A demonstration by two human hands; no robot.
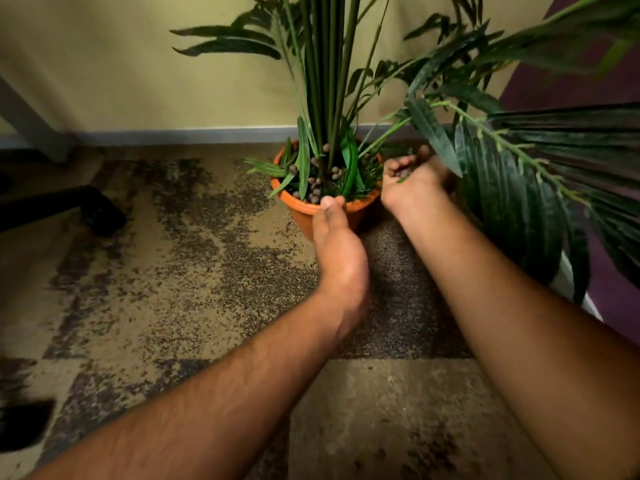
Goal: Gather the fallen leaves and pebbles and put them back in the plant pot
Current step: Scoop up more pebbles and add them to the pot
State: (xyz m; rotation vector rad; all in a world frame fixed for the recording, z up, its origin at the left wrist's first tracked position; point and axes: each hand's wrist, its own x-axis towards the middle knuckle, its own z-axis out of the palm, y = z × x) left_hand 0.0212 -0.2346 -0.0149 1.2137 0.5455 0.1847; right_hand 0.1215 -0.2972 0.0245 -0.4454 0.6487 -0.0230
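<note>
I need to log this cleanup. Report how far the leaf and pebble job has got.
Done: brown pebbles already lie in the orange pot around the plant stems. In hand: the right hand is cupped beside the rim, holding a small load of pebbles and a bit of green; the left hand touches the near rim. Left: tipping that handful in. The patterned carpet hides any strays.

Setting: indoor carpeted room, probably an office. Evidence: patterned commercial-style carpet (180,258) in tan with dark speckled patches; black chair base leg with caster (93,209) at left edge; grey slanted furniture leg (33,123) in the far left corner, possibly from a desk, though too little of it shows to be sure. Yellow-green painted wall (138,64) with grey skirting board (194,135). Tall decorative palm-like plant (332,81) in an orange plastic pot (301,216) standing on the floor against the wall.
</note>
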